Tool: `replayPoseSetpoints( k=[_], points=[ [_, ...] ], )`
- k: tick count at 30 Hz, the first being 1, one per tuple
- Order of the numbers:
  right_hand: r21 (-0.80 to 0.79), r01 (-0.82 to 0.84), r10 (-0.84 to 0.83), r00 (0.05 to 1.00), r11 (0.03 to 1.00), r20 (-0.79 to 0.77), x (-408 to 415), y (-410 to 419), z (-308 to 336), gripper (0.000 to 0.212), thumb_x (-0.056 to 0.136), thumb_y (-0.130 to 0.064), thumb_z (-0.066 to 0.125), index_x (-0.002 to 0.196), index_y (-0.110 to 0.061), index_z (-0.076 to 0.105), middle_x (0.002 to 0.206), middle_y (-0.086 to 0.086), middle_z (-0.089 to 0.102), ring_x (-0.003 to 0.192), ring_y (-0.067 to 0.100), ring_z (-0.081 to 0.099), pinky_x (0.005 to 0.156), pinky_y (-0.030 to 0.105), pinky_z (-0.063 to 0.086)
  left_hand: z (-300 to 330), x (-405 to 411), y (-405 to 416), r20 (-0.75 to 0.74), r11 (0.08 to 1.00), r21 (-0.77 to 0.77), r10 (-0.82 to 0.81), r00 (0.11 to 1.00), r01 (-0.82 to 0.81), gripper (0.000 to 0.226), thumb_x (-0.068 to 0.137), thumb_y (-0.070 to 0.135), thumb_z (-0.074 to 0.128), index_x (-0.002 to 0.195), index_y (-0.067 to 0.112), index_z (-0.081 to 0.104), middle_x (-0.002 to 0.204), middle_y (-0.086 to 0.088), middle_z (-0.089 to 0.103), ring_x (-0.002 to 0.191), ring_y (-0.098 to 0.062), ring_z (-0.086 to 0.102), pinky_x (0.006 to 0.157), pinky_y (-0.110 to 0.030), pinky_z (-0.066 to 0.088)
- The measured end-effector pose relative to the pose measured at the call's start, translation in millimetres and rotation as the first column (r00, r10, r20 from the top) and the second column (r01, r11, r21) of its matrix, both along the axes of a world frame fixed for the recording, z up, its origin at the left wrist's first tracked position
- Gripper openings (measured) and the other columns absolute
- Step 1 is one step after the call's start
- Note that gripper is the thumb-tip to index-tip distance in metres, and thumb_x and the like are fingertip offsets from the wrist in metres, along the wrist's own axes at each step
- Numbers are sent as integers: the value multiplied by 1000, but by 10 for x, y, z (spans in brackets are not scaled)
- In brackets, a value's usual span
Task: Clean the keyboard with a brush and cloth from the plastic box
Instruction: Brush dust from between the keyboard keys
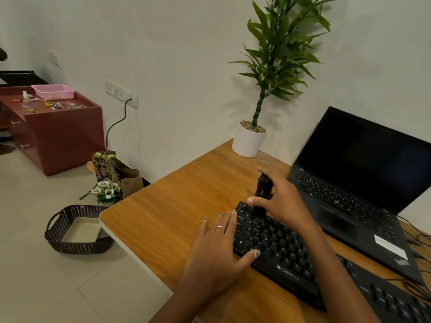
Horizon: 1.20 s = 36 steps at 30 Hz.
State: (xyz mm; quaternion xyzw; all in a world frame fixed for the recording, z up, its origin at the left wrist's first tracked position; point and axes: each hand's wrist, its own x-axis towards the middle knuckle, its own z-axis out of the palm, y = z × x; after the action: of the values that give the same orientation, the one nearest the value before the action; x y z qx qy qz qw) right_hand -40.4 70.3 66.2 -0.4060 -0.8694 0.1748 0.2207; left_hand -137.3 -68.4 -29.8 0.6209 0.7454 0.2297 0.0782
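Your right hand grips the dark stubby brush upright, tip down on the top-left keys of the black plastic Zebronics keyboard. Your left hand lies flat w/ fingers spread on the wooden desk, thumb on the kbd's near-left corner, bracing it.

Keep that brace. I'd work row by row, short strokes toward the open desk on the left, not toward the black laptop just behind.

Room: plenty of bare wood left of the kbd, but the desk's rounded edge is near. The dark woven plastic basket w/ a pale cloth-like item inside sits on the floor below; can't tell if that's the cloth.
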Motion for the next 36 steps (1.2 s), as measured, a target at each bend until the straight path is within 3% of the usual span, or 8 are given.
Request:
replayPoseSetpoints(
  k=[7, 9, 16, 19, 24, 28, 32, 36],
  points=[
    [-123, -162, 101, 910, 979, -402, -210, -70, -239, 74, 75, -21, 78, 137, -35, 41, 128, -5, 48, 103, 8, 55, 66, 8, 49, -4, -7, 8, -4, 1000, -12, -4, 1000, 4, 99, 77, 80, 7, 155, 20, -4, 162, 4, 4, 148, -10, 0, 120, -38, -5],
    [-134, -115, 63, 938, 984, -342, -51, -14, -192, 74, 75, -23, 77, 137, -36, 39, 127, -4, 46, 99, 10, 54, 60, 10, 47, -5, -9, 4, 2, 1000, -6, -7, 1000, 7, 99, 77, 80, 8, 155, 20, -3, 162, 4, 4, 148, -10, 0, 120, -37, -5],
    [-149, -12, -5, 994, 989, -109, 569, 160, -16, 69, 73, -31, 77, 130, -42, 39, 118, -8, 50, 111, 20, 52, 92, 43, 46, -30, -2, 10, 2, 1000, -1, -1, 1000, 1, 99, 77, 80, 9, 155, 20, -4, 162, 5, 3, 148, -9, -1, 121, -40, -1],
    [-109, -47, 29, 986, 993, -162, 382, 79, -46, 72, 74, -30, 76, 135, -38, 39, 125, -7, 46, 108, 17, 50, 87, 36, 48, -26, -4, 12, 4, 1000, -2, -1, 1000, 1, 98, 78, 80, 10, 155, 20, -4, 162, 5, 4, 148, -10, 0, 121, -40, -1],
    [-55, -150, 125, 941, 987, -313, -25, -71, -224, 76, 76, -25, 76, 140, -36, 36, 135, -9, 42, 109, 6, 47, 68, 2, 43, -36, -9, 14, -6, 1000, 18, 3, 1000, -3, 92, 87, 76, 22, 155, 20, -2, 162, 4, 4, 148, -10, 1, 120, -38, -3],
    [-110, -147, 109, 949, 983, -296, 145, -46, -141, 73, 77, -25, 75, 138, -36, 37, 126, -6, 45, 96, -2, 50, 62, 5, 44, -33, -14, 13, 0, 1000, 9, 2, 1000, -2, 93, 85, 77, 20, 155, 20, -3, 162, 4, 5, 148, -10, 2, 121, -38, -2],
    [-112, -110, 91, 983, 988, -161, 385, 32, -39, 71, 75, -29, 75, 134, -42, 37, 116, -16, 43, 100, 6, 49, 80, 19, 42, -42, -15, 19, 6, 1000, 10, -2, 1000, 2, 96, 82, 79, 16, 155, 20, -2, 162, 5, 7, 148, -11, 3, 121, -38, -3],
    [-88, -174, 148, 958, 981, -246, 139, -81, -123, 73, 76, -27, 76, 137, -41, 37, 123, -18, 46, 102, -4, 48, 68, 4, 38, -50, -12, 16, -10, 1000, 28, 6, 1000, -6, 96, 80, 80, 14, 155, 20, 0, 162, 4, 8, 148, -11, 4, 121, -39, -1]
  ],
)
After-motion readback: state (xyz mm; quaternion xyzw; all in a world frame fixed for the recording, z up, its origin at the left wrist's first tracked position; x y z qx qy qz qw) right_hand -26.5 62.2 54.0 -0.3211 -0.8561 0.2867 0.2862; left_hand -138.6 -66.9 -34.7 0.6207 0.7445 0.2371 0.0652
